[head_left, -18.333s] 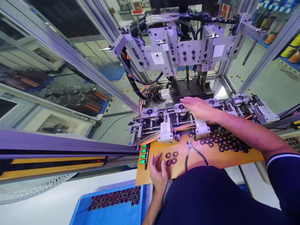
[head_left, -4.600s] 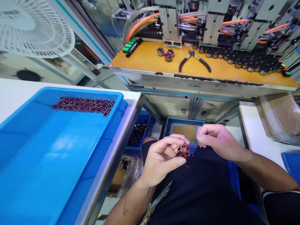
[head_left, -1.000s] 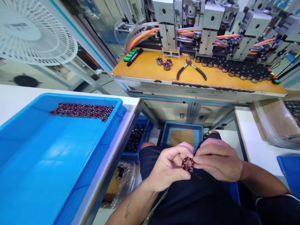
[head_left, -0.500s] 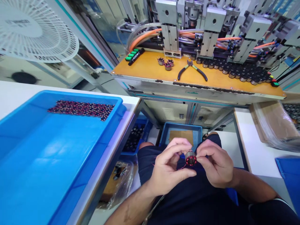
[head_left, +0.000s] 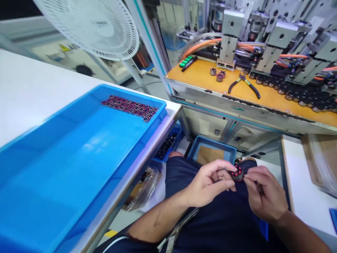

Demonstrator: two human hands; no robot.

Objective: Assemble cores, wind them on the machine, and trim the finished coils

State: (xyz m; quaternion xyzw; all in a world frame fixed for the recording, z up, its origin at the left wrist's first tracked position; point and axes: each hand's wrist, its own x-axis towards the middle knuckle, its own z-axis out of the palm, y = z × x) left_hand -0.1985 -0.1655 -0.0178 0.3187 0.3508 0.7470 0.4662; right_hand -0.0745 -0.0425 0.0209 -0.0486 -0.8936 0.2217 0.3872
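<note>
Compared with the moment before, my view swings, so the orange counter point(head_left: 196, 75) and the big blue tray point(head_left: 118, 88) slide across the picture, and my hands now sit more to the lower right. The wound stator ring point(head_left: 238, 174) is between my two hands, just above my dark shorts point(head_left: 210, 225), and red coils show on its dark body. Its short axis seems to point up toward my eyes, but my fingers cover part of it, so I cannot say how much it tilts.

My left hand point(head_left: 210, 182) comes from the left with the fingers bent and close together, and their tips touch the ring on its left edge. My right hand point(head_left: 264, 195) is lower and to the right, and its thumb and fingers pinch the ring from that side. This right hand looks slightly nearer to the ring, but I am not sure.

Past my knees is a small blue bin point(head_left: 210, 149) with a brown cardboard sheet point(head_left: 209, 156) inside. On my left, the big tray holds rows of small wound rings point(head_left: 130, 108) along its far wall. On the counter lie three wound parts point(head_left: 217, 73), diagonal pliers point(head_left: 243, 84) with green and black handles, and a black marker point(head_left: 189, 63). A white fan point(head_left: 89, 24) stands above the tray.
</note>
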